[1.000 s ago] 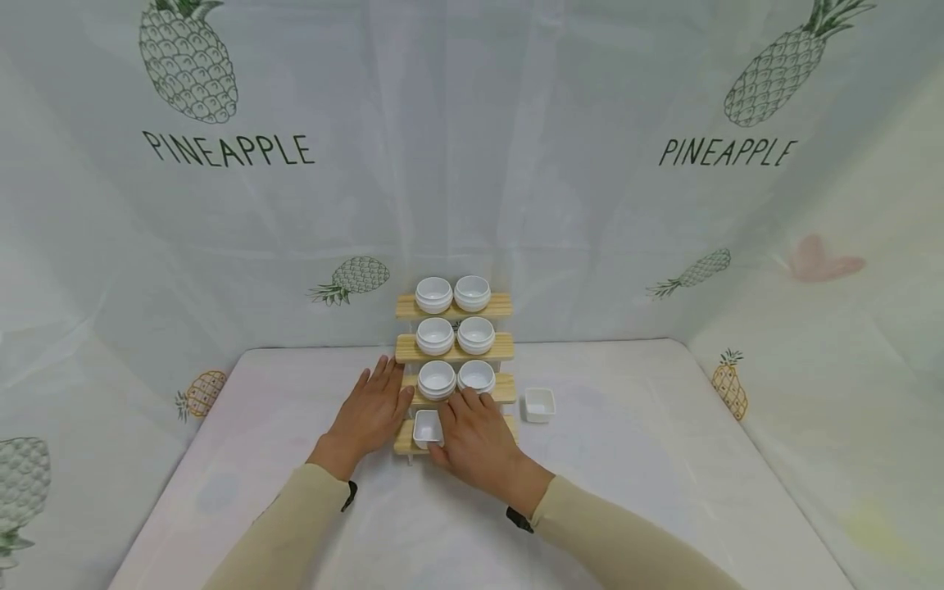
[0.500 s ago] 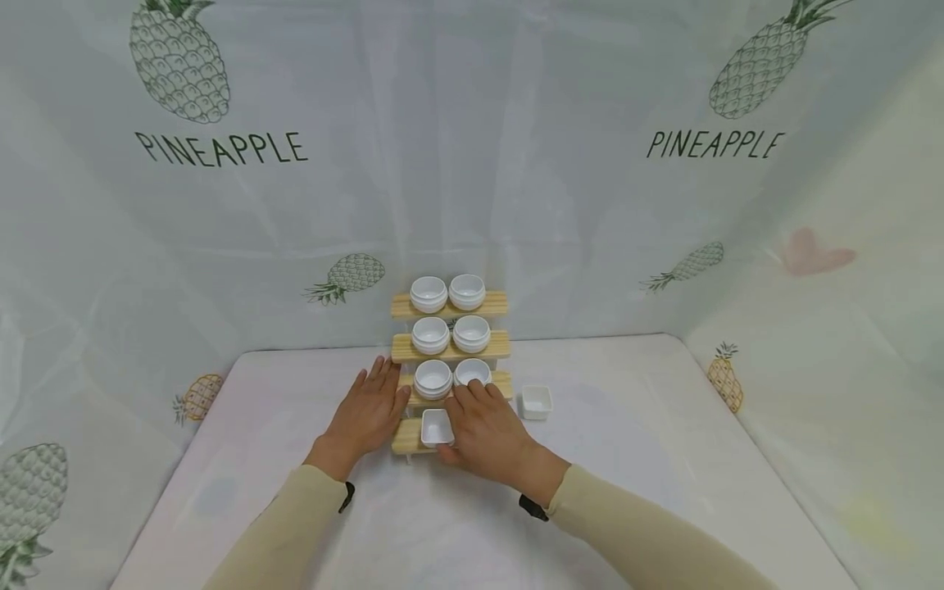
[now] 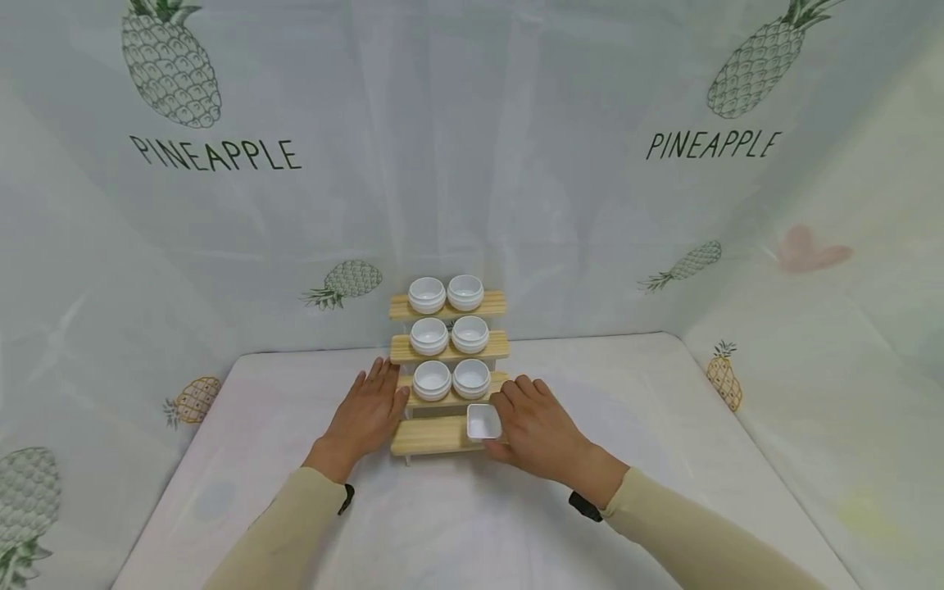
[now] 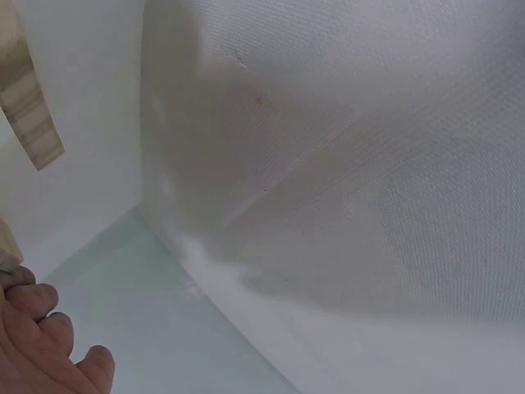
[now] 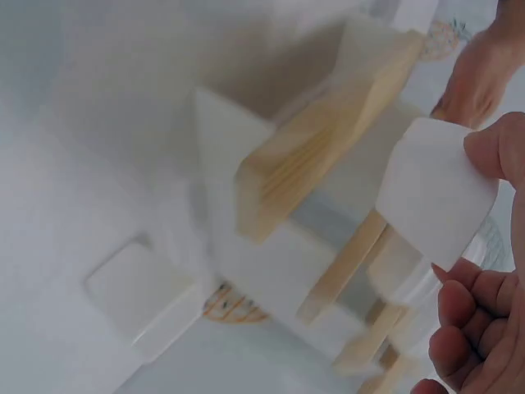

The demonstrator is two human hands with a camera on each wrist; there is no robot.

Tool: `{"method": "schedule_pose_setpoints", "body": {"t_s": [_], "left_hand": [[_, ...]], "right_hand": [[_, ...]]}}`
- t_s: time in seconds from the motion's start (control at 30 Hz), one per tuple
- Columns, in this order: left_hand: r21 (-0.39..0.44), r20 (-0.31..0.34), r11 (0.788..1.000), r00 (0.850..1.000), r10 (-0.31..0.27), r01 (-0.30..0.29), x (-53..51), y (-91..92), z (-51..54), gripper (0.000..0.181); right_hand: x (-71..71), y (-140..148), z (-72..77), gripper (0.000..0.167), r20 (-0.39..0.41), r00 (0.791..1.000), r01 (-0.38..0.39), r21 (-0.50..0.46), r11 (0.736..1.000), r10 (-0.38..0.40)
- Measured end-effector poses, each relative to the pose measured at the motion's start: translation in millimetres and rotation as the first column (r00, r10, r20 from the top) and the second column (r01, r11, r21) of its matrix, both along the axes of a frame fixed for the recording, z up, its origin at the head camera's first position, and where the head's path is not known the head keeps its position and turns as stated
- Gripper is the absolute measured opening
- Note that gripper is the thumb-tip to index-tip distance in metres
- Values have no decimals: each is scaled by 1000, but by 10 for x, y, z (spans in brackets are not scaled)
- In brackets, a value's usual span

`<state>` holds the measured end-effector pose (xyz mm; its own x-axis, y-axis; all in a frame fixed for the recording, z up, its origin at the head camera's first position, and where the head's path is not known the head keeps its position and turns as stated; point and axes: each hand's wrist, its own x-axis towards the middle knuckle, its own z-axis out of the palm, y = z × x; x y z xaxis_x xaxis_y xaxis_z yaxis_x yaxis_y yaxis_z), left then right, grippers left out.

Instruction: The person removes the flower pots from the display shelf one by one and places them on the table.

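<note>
A small square white dish is held between the thumb and fingers of my right hand. It sits over the right part of the lowest wooden step. In the right wrist view the dish appears lifted off the step, its base showing. My left hand, fingers stretched out, rests along the left side of the tiered wooden stand. The left wrist view catches only its fingers by the stand's edge. Round white bowls stand in pairs on the three upper steps.
Another square white dish lies on the table right of the stand; my right hand hides it in the head view. Pineapple-printed cloth hangs behind the pale table.
My right hand has lifted the square dish off the lowest step's left part and carried it rightward. The left hand has stayed against the stand. The view has shifted slightly.
</note>
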<state>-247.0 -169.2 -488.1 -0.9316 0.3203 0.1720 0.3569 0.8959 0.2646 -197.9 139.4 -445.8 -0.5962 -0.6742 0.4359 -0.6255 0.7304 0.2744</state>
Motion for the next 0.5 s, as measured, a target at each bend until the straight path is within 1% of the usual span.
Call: {"method": "schedule_pose_setpoints", "body": {"t_s": [0.13, 0.27, 0.4, 0.5], "left_hand": [[-5, 11, 1000, 1000, -6, 6, -28, -17, 0, 69], [-20, 31, 1000, 999, -8, 9, -49, -36, 6, 68], [-35, 31, 999, 999, -14, 15, -62, -62, -10, 68], [-31, 33, 999, 999, -21, 22, -68, -81, -25, 67]], "right_hand": [[-19, 276, 8, 53, 4, 1000, 28, -25, 999, -28], [-74, 584, -26, 53, -7, 998, 61, -45, 997, -61], [-143, 879, -111, 54, -15, 994, 106, -49, 993, -107], [-176, 1051, -198, 53, 8, 987, 160, -42, 986, -159]]}}
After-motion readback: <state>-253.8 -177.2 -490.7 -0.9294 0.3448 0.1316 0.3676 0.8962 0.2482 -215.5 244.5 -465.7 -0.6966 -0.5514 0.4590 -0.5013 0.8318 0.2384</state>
